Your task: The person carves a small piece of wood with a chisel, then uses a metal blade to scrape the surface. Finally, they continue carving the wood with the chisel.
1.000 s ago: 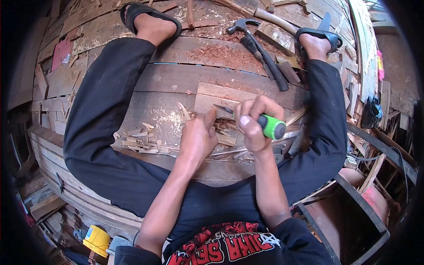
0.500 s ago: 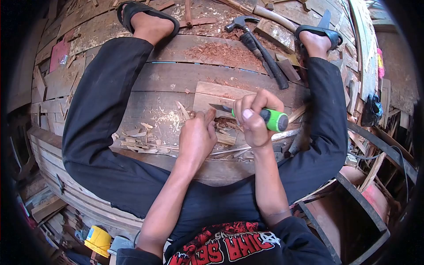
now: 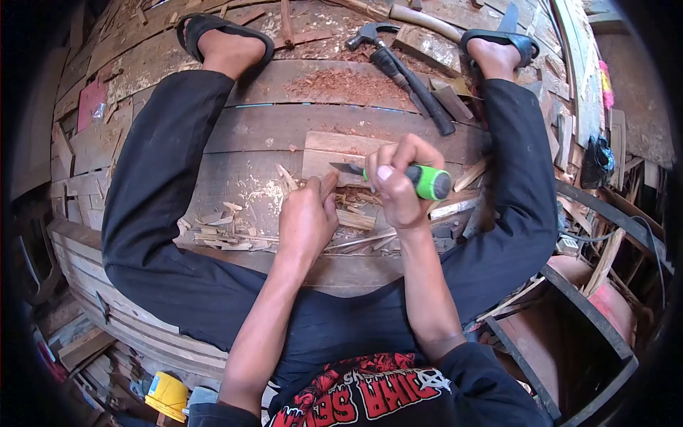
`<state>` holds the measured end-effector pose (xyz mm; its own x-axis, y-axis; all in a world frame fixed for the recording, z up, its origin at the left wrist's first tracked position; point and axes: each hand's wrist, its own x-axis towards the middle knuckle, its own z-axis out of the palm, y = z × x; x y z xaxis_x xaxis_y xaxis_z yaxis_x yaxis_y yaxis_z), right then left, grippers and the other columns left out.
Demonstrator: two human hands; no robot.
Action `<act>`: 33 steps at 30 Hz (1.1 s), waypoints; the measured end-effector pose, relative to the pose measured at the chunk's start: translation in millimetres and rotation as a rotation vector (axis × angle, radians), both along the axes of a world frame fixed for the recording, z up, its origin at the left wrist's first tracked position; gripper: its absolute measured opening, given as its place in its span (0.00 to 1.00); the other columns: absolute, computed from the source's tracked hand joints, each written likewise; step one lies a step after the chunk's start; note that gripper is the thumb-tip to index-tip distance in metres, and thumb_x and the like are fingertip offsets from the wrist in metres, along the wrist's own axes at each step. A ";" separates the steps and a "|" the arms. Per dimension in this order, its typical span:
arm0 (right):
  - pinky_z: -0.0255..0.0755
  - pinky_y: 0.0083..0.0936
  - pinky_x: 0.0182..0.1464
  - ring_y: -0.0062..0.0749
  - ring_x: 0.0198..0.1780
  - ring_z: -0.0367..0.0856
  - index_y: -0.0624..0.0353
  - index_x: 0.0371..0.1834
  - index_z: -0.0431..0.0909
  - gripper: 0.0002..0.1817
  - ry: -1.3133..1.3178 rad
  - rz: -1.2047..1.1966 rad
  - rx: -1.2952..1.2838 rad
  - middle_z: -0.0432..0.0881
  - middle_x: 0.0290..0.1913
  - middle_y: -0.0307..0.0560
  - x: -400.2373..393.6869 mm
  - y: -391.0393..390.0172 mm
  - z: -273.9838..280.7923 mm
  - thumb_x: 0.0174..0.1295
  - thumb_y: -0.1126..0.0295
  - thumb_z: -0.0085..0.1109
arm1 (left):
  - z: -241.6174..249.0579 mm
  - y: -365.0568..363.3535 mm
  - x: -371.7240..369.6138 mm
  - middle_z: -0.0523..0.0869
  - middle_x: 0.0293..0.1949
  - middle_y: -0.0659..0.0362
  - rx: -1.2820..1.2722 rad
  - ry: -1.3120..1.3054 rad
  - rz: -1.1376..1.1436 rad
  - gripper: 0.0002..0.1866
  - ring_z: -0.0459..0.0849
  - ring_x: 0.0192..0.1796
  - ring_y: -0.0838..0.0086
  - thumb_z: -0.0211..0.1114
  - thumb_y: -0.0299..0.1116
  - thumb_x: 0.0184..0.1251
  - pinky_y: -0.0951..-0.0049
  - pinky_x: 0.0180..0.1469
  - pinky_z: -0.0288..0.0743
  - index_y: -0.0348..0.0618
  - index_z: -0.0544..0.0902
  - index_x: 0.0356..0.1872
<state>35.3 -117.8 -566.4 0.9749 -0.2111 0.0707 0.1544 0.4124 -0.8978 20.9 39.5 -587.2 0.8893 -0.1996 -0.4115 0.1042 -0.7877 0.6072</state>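
Between my legs, my left hand [image 3: 307, 220] is closed around a small reddish-brown piece of wood [image 3: 329, 183], whose end pokes up past the thumb and fingers. My right hand [image 3: 404, 181] grips a knife [image 3: 432, 183] by its green and black handle. The dark pointed blade points left, its tip close by the end of the wood piece. Under both hands lies a flat pale board [image 3: 320, 151] on the plank floor. Wood splinters [image 3: 220, 231] are scattered below and left of my left hand.
Ahead on the planks [image 3: 249, 128] lie a claw hammer [image 3: 405, 78], reddish shavings [image 3: 341, 85] and a wood block [image 3: 429, 50]. Sandalled feet flank them. A metal frame [image 3: 594, 327] stands at right; a yellow bucket [image 3: 167, 395] is at lower left.
The view has shifted a little, so most things sit slightly further left. Both hands keep their holds, and the blade remains close to the wood's end.
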 end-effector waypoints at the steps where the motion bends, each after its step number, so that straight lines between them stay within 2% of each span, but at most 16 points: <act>1: 0.54 0.21 0.22 0.16 0.20 0.58 0.56 0.22 0.60 0.15 -0.007 0.027 -0.008 0.63 0.18 0.34 -0.3 1.3 -6.3 0.59 0.77 0.59 | -1.9 1.4 -2.6 0.85 0.30 0.33 -0.001 -0.002 0.017 0.09 0.86 0.39 0.36 0.68 0.27 0.64 0.45 0.41 0.80 0.30 0.81 0.37; 2: 0.54 0.21 0.22 0.16 0.21 0.58 0.56 0.22 0.60 0.15 -0.009 0.046 -0.018 0.63 0.18 0.34 -3.6 1.8 -11.4 0.58 0.77 0.59 | -0.1 2.9 -7.9 0.85 0.30 0.32 0.016 0.016 0.014 0.08 0.86 0.39 0.36 0.68 0.27 0.64 0.45 0.41 0.80 0.30 0.81 0.37; 3: 0.54 0.20 0.22 0.16 0.21 0.58 0.55 0.22 0.60 0.15 0.008 0.062 -0.221 0.64 0.19 0.34 -3.0 3.5 -16.4 0.58 0.78 0.58 | 3.1 1.3 -7.7 0.85 0.30 0.32 0.026 0.023 0.005 0.08 0.86 0.39 0.36 0.68 0.27 0.64 0.45 0.41 0.80 0.30 0.81 0.37; 7: 0.56 0.19 0.23 0.15 0.21 0.61 0.56 0.20 0.62 0.16 0.033 -0.011 0.024 0.67 0.18 0.34 -1.7 -1.5 -2.1 0.57 0.77 0.61 | 7.5 -3.0 0.5 0.86 0.31 0.34 0.008 0.007 -0.011 0.09 0.88 0.38 0.38 0.65 0.25 0.65 0.44 0.42 0.82 0.33 0.83 0.43; 10: 0.56 0.20 0.22 0.15 0.20 0.61 0.56 0.19 0.63 0.15 0.018 -0.033 0.084 0.67 0.18 0.34 -2.6 -0.1 9.8 0.56 0.77 0.61 | 3.8 -4.2 -1.3 0.86 0.31 0.34 0.037 0.023 0.014 0.09 0.88 0.39 0.38 0.65 0.25 0.65 0.44 0.43 0.82 0.33 0.84 0.45; 11: 0.55 0.20 0.22 0.15 0.20 0.61 0.56 0.19 0.63 0.15 -0.002 0.000 0.020 0.67 0.18 0.33 -3.7 3.3 -10.1 0.56 0.77 0.61 | 6.9 -4.5 -3.3 0.86 0.31 0.33 0.034 0.017 -0.003 0.08 0.87 0.38 0.37 0.66 0.25 0.65 0.44 0.42 0.81 0.32 0.83 0.42; 13: 0.55 0.20 0.22 0.15 0.20 0.61 0.56 0.19 0.63 0.15 0.001 0.003 -0.071 0.67 0.18 0.33 0.4 1.0 -9.4 0.55 0.77 0.62 | 11.7 -7.6 2.9 0.84 0.30 0.32 0.018 -0.028 -0.032 0.08 0.86 0.38 0.36 0.67 0.27 0.64 0.44 0.42 0.80 0.30 0.81 0.36; 14: 0.55 0.20 0.23 0.15 0.20 0.61 0.56 0.19 0.63 0.15 0.010 0.010 -0.110 0.67 0.18 0.33 1.9 1.8 -6.9 0.55 0.77 0.62 | 9.3 -8.7 5.2 0.84 0.29 0.32 0.012 -0.027 -0.015 0.08 0.86 0.38 0.36 0.67 0.27 0.65 0.44 0.41 0.80 0.30 0.81 0.36; 15: 0.57 0.22 0.24 0.17 0.20 0.58 0.55 0.21 0.61 0.16 -0.005 0.018 -0.014 0.63 0.18 0.34 -1.3 -1.0 -1.6 0.57 0.78 0.61 | 5.8 -6.7 2.7 0.84 0.29 0.32 0.015 -0.011 0.002 0.08 0.86 0.38 0.36 0.66 0.27 0.65 0.44 0.41 0.80 0.30 0.81 0.36; 18: 0.55 0.22 0.23 0.17 0.20 0.58 0.55 0.22 0.61 0.17 0.069 0.054 0.030 0.63 0.18 0.35 -1.9 2.9 3.7 0.56 0.78 0.62 | 8.3 -4.7 -2.7 0.85 0.30 0.32 0.049 0.012 0.020 0.08 0.86 0.38 0.36 0.67 0.27 0.64 0.45 0.41 0.80 0.30 0.81 0.35; 22: 0.55 0.22 0.23 0.18 0.21 0.58 0.56 0.22 0.61 0.17 0.033 0.015 -0.015 0.63 0.18 0.35 -1.0 -0.3 10.1 0.56 0.78 0.62 | 7.0 -5.1 0.5 0.85 0.30 0.34 0.004 -0.038 -0.004 0.07 0.86 0.37 0.37 0.67 0.27 0.64 0.46 0.41 0.80 0.31 0.83 0.35; 25: 0.58 0.20 0.24 0.16 0.22 0.64 0.58 0.20 0.63 0.15 -0.012 0.038 0.018 0.69 0.19 0.36 -7.4 -5.3 16.5 0.54 0.78 0.61 | 3.3 -2.6 -3.6 0.85 0.30 0.35 -0.035 -0.100 0.007 0.07 0.86 0.37 0.37 0.67 0.26 0.63 0.47 0.40 0.80 0.32 0.85 0.37; 28: 0.54 0.22 0.23 0.17 0.20 0.58 0.57 0.22 0.61 0.15 0.045 0.061 -0.025 0.63 0.18 0.35 -6.1 0.7 6.2 0.56 0.79 0.60 | 3.4 -4.8 -2.9 0.88 0.34 0.38 0.040 -0.013 -0.017 0.11 0.89 0.39 0.43 0.66 0.26 0.65 0.48 0.44 0.83 0.39 0.88 0.47; 33: 0.58 0.22 0.25 0.18 0.22 0.62 0.56 0.20 0.60 0.16 -0.019 0.061 -0.074 0.65 0.19 0.36 -11.7 -0.6 24.0 0.55 0.80 0.60 | 1.8 -1.6 -3.0 0.88 0.34 0.38 0.111 0.031 -0.033 0.11 0.89 0.40 0.42 0.67 0.27 0.65 0.48 0.44 0.83 0.41 0.89 0.47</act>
<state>23.6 -118.4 -542.4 0.9841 -0.1452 0.1026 0.1485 0.3541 -0.9234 17.9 37.8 -585.4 0.8694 -0.1804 -0.4601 0.0943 -0.8534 0.5127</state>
